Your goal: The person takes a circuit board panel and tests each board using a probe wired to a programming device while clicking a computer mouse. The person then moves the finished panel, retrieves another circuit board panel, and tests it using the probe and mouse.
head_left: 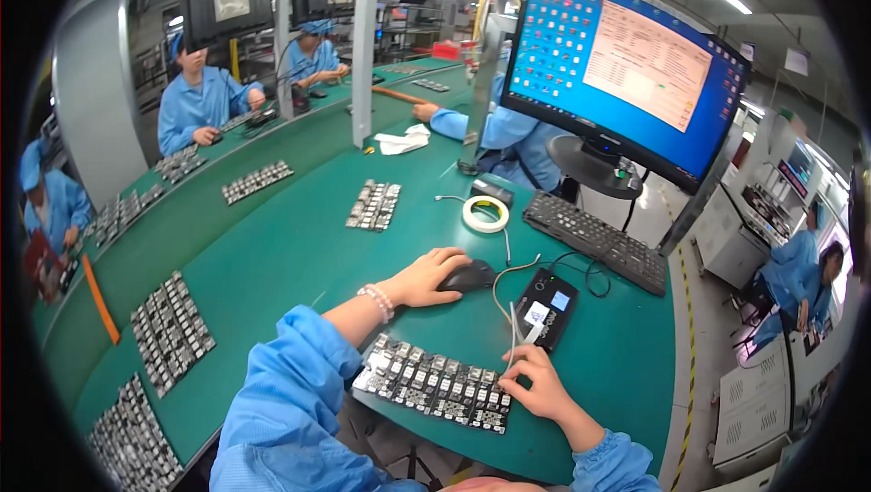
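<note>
Green worktop [299, 252]: circuit board panel [434, 383] lies at the near edge, black box [548, 309] just beyond its right end. Left hand [423, 281] has its grip curved round a black mouse [472, 276]. Right hand [539, 387] has a narrow grip at the panel's right end, by a thin white cable [513, 333]; can't tell if it's pinching that.

Smooth plastic mouse [471, 276], smooth tabletop [281, 279], wrinkled cloth sleeve [286, 383]
</note>
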A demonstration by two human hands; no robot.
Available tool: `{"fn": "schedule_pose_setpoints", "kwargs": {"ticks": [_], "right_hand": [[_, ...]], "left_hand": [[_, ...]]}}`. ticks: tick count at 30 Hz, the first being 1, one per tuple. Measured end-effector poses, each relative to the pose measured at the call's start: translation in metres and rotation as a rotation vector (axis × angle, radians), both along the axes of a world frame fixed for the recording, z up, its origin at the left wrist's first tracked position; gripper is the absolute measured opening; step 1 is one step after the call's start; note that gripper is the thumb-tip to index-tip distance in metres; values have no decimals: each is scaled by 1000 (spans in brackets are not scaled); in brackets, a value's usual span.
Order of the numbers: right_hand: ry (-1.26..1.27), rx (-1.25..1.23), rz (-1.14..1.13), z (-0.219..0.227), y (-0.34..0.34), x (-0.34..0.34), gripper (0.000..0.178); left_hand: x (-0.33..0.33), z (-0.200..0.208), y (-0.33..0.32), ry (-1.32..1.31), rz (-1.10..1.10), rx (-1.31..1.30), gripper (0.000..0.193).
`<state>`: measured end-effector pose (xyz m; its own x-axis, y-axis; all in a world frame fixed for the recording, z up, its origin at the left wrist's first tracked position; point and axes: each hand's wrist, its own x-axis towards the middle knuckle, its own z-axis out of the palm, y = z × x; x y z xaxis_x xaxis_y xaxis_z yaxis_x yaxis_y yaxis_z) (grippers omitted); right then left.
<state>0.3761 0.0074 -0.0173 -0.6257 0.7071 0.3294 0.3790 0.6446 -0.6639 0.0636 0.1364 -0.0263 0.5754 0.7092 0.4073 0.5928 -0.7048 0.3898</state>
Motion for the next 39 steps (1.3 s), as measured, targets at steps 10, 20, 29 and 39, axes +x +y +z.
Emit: {"fn": "schedule_pose_setpoints", "kwargs": {"ticks": [10, 20, 29, 39], "right_hand": [[14, -11, -66, -2, -1, -3, 14], [22, 13, -68, -2, -1, -3, 15], [80, 104, -3, -9, 5, -4, 13], [44, 105, 0, -7, 3, -5, 11]], "left_hand": [[-7, 0, -7, 7, 41, -19, 72], [-4, 3, -4, 61, -32, -11, 72], [-2, 10, -9, 96, -38, -48, 76], [-2, 11, -12, 89, 1, -57, 77]]}}
